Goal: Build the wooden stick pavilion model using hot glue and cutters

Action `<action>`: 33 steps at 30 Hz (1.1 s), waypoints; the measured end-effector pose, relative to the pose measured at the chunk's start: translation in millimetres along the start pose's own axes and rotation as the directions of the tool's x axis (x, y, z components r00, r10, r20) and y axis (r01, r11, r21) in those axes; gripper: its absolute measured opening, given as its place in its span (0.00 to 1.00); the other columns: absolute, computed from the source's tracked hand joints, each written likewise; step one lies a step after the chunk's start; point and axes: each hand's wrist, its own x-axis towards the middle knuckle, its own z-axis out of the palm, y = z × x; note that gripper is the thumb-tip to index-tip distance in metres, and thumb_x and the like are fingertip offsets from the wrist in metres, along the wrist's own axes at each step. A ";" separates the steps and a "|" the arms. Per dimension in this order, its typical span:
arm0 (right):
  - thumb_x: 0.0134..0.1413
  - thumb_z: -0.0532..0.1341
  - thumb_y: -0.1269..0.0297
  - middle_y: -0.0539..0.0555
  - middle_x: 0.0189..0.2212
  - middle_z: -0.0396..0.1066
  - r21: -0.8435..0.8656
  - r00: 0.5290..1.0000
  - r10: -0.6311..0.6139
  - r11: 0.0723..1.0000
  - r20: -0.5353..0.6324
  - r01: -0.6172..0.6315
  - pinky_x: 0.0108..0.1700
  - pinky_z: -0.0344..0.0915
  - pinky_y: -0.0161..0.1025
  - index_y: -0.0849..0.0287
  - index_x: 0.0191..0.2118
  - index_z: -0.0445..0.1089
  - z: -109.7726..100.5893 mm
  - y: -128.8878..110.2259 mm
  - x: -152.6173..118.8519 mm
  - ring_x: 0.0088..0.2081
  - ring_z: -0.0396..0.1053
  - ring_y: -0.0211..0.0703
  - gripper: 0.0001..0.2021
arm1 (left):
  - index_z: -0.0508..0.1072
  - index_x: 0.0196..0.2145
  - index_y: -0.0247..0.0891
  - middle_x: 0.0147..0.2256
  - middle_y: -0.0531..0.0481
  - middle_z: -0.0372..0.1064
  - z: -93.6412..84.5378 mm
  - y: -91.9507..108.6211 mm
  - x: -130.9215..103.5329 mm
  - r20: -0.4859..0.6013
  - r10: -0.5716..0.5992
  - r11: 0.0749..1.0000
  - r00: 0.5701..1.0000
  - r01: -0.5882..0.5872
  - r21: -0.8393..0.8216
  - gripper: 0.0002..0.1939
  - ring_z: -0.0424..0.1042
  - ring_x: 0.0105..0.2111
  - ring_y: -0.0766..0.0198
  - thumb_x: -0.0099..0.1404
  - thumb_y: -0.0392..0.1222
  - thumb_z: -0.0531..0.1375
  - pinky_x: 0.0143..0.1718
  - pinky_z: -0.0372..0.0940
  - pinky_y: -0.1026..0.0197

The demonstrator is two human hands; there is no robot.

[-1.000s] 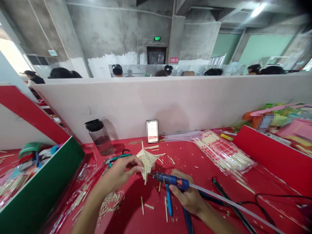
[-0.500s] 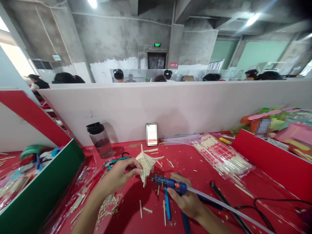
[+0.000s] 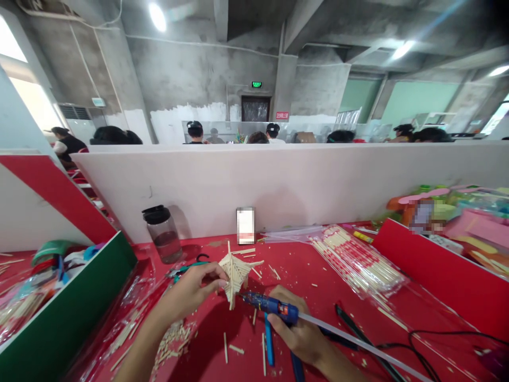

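Between its thumb and fingers, my left hand (image 3: 194, 292) pinches the left side of a small pointed model of pale wooden sticks (image 3: 235, 273), raised over the red table. My right hand (image 3: 300, 329) is wrapped round a blue glue gun (image 3: 270, 306) with a long clear glue stick (image 3: 358, 342) out of its back. The gun's nozzle is at the lower right of the model; whether it touches cannot be made out. Teal-handled pliers (image 3: 183, 270) lie partly behind my left hand. A blue pen-like tool (image 3: 269, 339) lies below the gun.
A dark bottle (image 3: 161, 236) and an upright phone (image 3: 245, 225) stand by the white partition (image 3: 207, 185). Bagged sticks (image 3: 358, 262) lie at the right, near a black cable (image 3: 417, 345). Green (image 3: 71, 302) and red (image 3: 437, 270) dividers flank the table (image 3: 214, 350). Stick scraps lie scattered. People sit beyond.
The camera view has tilted slightly upward, so the background sits lower in the picture. Both hands keep their holds, and the glue gun stays close to the stick model.
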 end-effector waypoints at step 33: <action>0.64 0.55 0.57 0.49 0.28 0.62 -0.005 0.998 -0.057 0.998 0.014 0.057 0.34 0.57 0.36 0.56 0.29 0.60 -8.6 8.2 -1.9 0.31 0.63 0.40 0.13 | 0.74 0.37 0.39 0.35 0.49 0.76 0.1 -3.4 0.3 0.007 -0.004 1.000 1.000 0.004 -0.024 0.09 0.73 0.37 0.61 0.69 0.44 0.56 0.41 0.64 0.61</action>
